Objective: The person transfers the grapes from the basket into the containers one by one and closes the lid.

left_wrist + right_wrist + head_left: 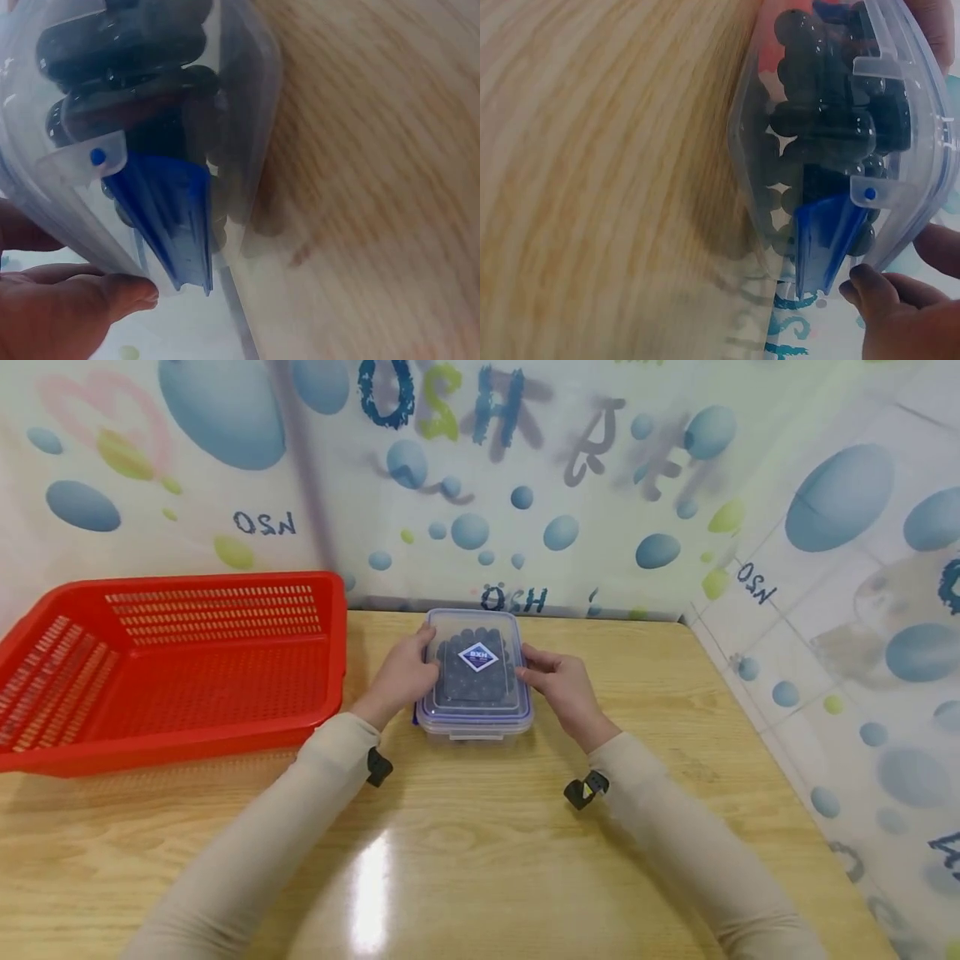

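A clear plastic food container [474, 728] stands near the back edge of the wooden table, filled with several dark round pieces [821, 127]. Its transparent lid [450, 618] has a blue seal line and a diamond-shaped label [478, 657]. My left hand [405, 670] grips the container's left rim, thumb toward the near part. On the opposite side, my right hand [561, 689] holds the right rim between thumb and fingers. One blue latch [169, 217] hangs folded down on the left side. Another blue latch [825, 240] hangs down on the right. Some fingertips are hidden behind the rim.
A red plastic basket [337, 652] with slotted walls stands left of the container, close to my left forearm. Behind the wooden table [480, 843] hangs a patterned sheet [480, 485] with blue and green spots; it also runs along the right side.
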{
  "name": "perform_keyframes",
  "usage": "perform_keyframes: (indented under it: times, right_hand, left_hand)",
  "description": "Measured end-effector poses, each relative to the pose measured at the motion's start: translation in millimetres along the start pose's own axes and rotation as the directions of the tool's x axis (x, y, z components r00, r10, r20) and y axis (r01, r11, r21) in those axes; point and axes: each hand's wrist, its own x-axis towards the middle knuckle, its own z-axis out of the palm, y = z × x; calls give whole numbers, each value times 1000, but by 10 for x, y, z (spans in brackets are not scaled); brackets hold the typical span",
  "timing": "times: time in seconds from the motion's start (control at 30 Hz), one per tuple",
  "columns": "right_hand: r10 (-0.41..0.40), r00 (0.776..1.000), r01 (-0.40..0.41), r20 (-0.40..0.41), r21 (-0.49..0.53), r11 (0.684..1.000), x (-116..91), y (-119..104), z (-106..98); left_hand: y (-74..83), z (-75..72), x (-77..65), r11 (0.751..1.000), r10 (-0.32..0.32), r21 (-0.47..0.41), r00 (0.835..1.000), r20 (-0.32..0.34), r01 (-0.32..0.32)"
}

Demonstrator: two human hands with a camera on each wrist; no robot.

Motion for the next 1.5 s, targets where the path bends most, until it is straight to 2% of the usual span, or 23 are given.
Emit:
perform_keyframes:
  times: [0.27,0.4,0.6,0.8,0.93,1.07,1.2,1.3,1.43,1.5]
  right_hand:
    - [-4,999,8,40,-99,995,-20,8,-30]
    - [-10,1000,13,29,-106,994,-28,13,-20]
    - [-11,1000,14,18,-126,992,-37,-3,-4]
    - [-6,1000,9,26,-122,992,-43,-23,3]
    - [-4,1000,8,28,-135,991,-39,-4,-6]
    - [27,999,-22,28,-165,986,-22,23,-34]
    - [106,992,-98,68,-118,988,9,48,-71]
    - [158,978,-157,135,-20,987,31,71,-92]
    - [182,966,-198,182,72,978,38,95,-99]
    - [188,969,-202,163,73,977,37,85,-86]
  left_hand:
    - [4,12,-25,996,-64,61,995,71,60]
    - [7,23,-30,995,-95,22,994,52,94]
    - [28,21,-56,979,-194,-57,980,49,196]
    - [55,17,-70,976,-206,-54,977,52,209]
    - [28,23,-89,980,-192,-47,980,47,194]
    - [-43,36,-115,978,-179,-93,982,64,184]
    - [-85,21,-161,950,-258,-163,963,80,268]
    - [-91,0,-189,919,-332,-198,940,83,342]
    - [-86,-8,-204,893,-375,-234,923,84,384]
    - [-81,-6,-205,887,-387,-243,919,76,393]
